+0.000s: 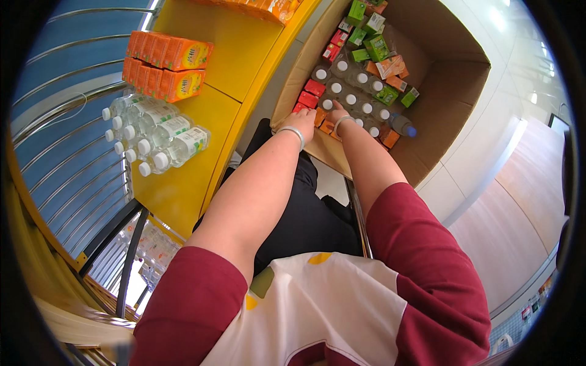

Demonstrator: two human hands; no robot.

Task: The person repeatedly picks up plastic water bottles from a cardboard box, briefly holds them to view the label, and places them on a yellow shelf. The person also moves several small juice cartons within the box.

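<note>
Both of my hands reach into the near end of a large cardboard box (430, 137). My left hand (300, 123) lies by the near corner, next to red drink cartons (309, 99) and small orange cartons (321, 115). A short way to its right, my right hand (338, 115) points down among the orange cartons, beside a white-capped clear bottle (327, 104). My fingertips are partly hidden, so any grip is unclear. Several white-capped bottles (351, 99) stand upright around there. A blue-capped bottle (403, 126) leans at the right.
Green cartons (377, 47) and loose orange cartons (389, 67) lie jumbled deeper in the box. To the left, a yellow shelf (219, 123) holds stacked orange juice cartons (167, 64) and several clear bottles lying down (158, 132). Metal bars (64, 105) run behind the shelf.
</note>
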